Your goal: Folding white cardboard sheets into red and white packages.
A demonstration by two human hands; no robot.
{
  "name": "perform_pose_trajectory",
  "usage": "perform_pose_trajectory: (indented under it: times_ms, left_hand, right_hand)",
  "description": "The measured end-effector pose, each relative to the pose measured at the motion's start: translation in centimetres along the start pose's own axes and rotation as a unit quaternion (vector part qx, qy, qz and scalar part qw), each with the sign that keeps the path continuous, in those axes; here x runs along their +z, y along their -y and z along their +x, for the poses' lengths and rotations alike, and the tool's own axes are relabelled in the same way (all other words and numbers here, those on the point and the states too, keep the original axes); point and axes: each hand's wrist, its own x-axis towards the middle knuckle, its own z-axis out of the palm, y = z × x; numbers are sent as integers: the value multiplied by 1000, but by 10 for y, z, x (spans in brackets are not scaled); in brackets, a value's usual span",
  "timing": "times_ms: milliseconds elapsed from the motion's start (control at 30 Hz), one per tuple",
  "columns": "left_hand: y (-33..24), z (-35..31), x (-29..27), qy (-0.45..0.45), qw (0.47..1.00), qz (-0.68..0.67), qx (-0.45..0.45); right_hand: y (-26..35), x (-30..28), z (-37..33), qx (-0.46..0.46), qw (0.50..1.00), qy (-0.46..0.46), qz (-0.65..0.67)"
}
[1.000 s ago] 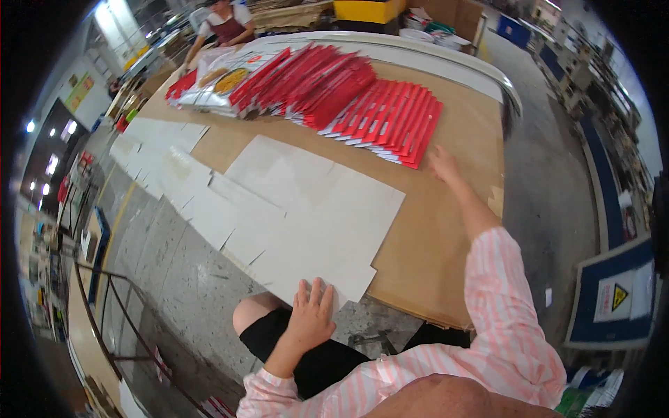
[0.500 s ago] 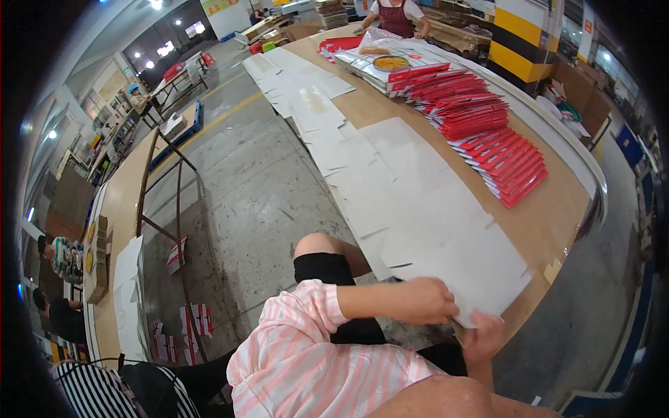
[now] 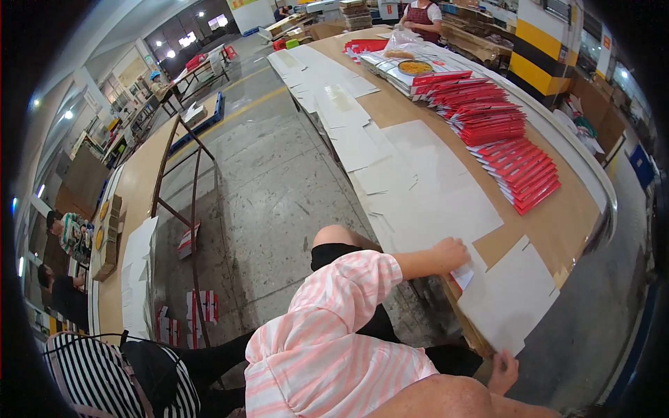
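Note:
A white cardboard blank (image 3: 512, 292) with cut tabs lies at the near right end of the table, tilted against the other sheets. My left hand (image 3: 449, 256) is closed at its left edge, where a small flap (image 3: 462, 277) shows a bit of red. Fingers curled but apart, my right hand (image 3: 503, 371) is just below the blank's near corner, by a tab. Beyond my left hand, more overlapping white blanks (image 3: 425, 188) are spread in a long row along the table's left side.
Fanned red-and-white folded packs (image 3: 516, 171) lie along the tan table (image 3: 557, 240). Past them is a round yellow item (image 3: 415, 67) on a pile. A person (image 3: 422, 19) stands at the far end. A second table (image 3: 132, 191) with a metal frame stands left.
My hands were together at the near end of the sheets. Now they are apart, the left farther forward and the right nearer me, and a blank lies turned between them. The view shifted slightly.

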Motion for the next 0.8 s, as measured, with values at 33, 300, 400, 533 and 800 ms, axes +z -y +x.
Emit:
perform_pose_trajectory:
  times_ms: [33, 300, 400, 533, 800]
  left_hand:
    - [-11, 1, 1, -15, 993, -77, 85]
    - [-108, -3, 21, -189, 970, -152, -20]
    - [-119, -19, 31, -180, 975, -113, 71]
    - [-72, -11, -2, -276, 949, -108, -109]
    - [-118, -8, 44, -206, 942, -260, 46]
  right_hand:
    - [-1, 2, 7, 4, 1000, -4, 0]
    - [17, 33, 43, -9, 941, -97, -325]
    - [8, 38, 39, -75, 915, -162, -362]
    - [-12, 12, 20, 141, 978, -105, -110]
    - [37, 19, 36, 25, 907, -289, 307]
